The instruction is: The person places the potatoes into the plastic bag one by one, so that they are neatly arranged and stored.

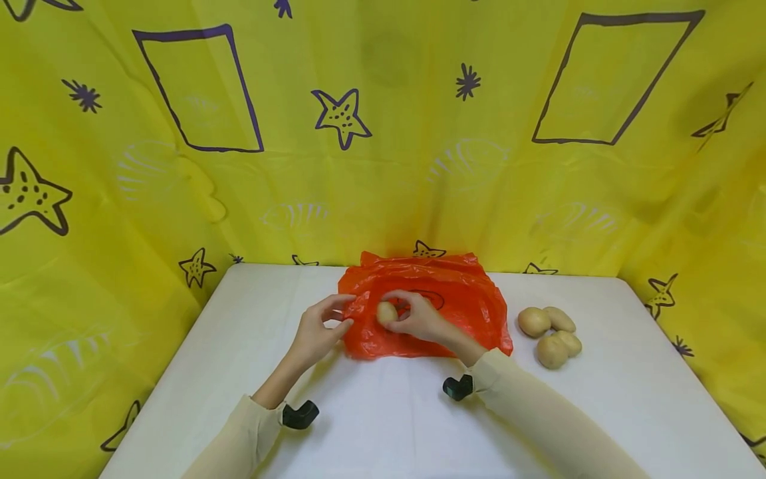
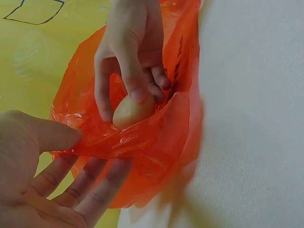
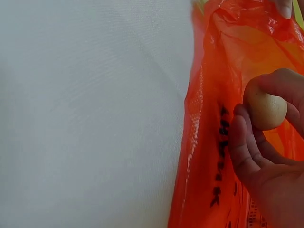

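A red plastic bag with dark print lies on the table against the yellow backdrop. My left hand pinches the edge of its mouth at the left end, thumb on one side and fingers on the other; the left wrist view shows that thumb on the film. Between the thumb and fingers of my right hand is a potato, held right at the bag's mouth. In the left wrist view the raised rim hides the potato's lower side. The right wrist view shows the potato against the red film.
Several potatoes lie in a loose group on the white table, right of the bag. A yellow curtain with drawn starfish and frames encloses the table's back and sides. Each wrist carries a dark strap-on piece.
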{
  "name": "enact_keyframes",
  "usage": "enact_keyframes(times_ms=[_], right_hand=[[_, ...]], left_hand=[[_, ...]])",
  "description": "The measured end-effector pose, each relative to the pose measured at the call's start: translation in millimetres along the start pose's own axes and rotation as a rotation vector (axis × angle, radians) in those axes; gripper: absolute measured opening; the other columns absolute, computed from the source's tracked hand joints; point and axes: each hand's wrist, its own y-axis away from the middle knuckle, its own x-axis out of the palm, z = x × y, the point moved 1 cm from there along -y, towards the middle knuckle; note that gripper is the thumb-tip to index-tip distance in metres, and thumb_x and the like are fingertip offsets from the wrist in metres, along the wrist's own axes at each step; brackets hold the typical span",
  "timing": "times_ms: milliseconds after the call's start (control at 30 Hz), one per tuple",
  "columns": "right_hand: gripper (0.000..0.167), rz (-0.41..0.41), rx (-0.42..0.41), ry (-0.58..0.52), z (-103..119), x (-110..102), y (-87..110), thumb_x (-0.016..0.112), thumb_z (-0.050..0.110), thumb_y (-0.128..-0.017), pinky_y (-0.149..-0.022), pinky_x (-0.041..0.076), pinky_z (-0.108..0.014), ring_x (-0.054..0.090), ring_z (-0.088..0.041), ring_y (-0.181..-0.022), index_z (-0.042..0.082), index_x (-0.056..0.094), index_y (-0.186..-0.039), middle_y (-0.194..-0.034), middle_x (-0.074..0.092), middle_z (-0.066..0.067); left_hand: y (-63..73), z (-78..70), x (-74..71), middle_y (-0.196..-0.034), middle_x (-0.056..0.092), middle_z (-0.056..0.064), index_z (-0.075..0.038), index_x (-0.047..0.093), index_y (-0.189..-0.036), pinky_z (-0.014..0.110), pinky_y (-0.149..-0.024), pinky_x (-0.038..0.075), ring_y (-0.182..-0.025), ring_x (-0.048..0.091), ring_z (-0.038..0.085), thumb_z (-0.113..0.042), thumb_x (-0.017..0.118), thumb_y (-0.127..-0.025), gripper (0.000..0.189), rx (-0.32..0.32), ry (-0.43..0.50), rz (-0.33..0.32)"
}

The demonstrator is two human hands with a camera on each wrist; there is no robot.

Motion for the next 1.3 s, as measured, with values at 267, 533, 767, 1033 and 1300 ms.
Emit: enact_keyframes(times_ms=[267,533,767,1033,1300], right_hand=[[0.048,-0.02,0.019,0.047,1.9,10.7,-10.2,0.081,0.009,-0.088,-0.07,0.056,-0.028,0.061,-0.021,-0.085,0.013,0.065,-0.133,-0.11,0.064,-0.007],[0.049,-0.037,0.014,0.087,4.1,18.1,-14.7,0.081,0.008,-0.087,-0.07,0.054,-0.027,0.058,-0.02,-0.085,0.01,0.064,-0.133,-0.106,0.063,-0.007],[0.048,-0.043,0.012,0.094,2.5,21.5,-15.8,0.081,0.009,-0.087,-0.077,0.052,-0.029,0.057,-0.021,-0.092,0.012,0.065,-0.133,-0.11,0.064,-0.006],[0.048,-0.045,0.03,0.093,0.6,21.7,-15.5,0.08,0.012,-0.088,-0.08,0.052,-0.031,0.057,-0.022,-0.095,0.012,0.064,-0.134,-0.115,0.064,-0.006],[0.048,-0.047,0.041,0.1,-2.5,22.8,-15.1,0.079,0.015,-0.09,-0.078,0.052,-0.03,0.056,-0.022,-0.094,0.013,0.062,-0.135,-0.112,0.063,-0.005]], left_hand=[[0.4,0.4,0.2,-0.123,0.068,0.008,-0.012,0.069,-0.129,0.03,-0.077,0.062,-0.103,0.069,0.03,0.003,0.071,-0.092,0.04,-0.004,-0.01,0.0],[0.5,-2.1,-0.5,-0.122,0.068,0.01,-0.011,0.069,-0.128,0.03,-0.074,0.062,-0.102,0.069,0.031,0.004,0.071,-0.092,0.039,0.017,0.003,0.003],[1.2,-0.9,-2.0,-0.123,0.068,0.01,-0.011,0.069,-0.129,0.03,-0.07,0.062,-0.101,0.069,0.031,0.005,0.072,-0.091,0.041,0.01,0.008,0.0],[1.8,-1.2,-0.8,-0.12,0.069,0.01,-0.012,0.07,-0.128,0.03,-0.068,0.062,-0.099,0.069,0.031,0.004,0.072,-0.091,0.04,0.002,0.013,-0.002],[1.7,-0.2,-0.2,-0.122,0.068,0.01,-0.012,0.07,-0.128,0.03,-0.068,0.062,-0.1,0.069,0.031,0.004,0.072,-0.091,0.04,-0.01,0.009,0.0]])
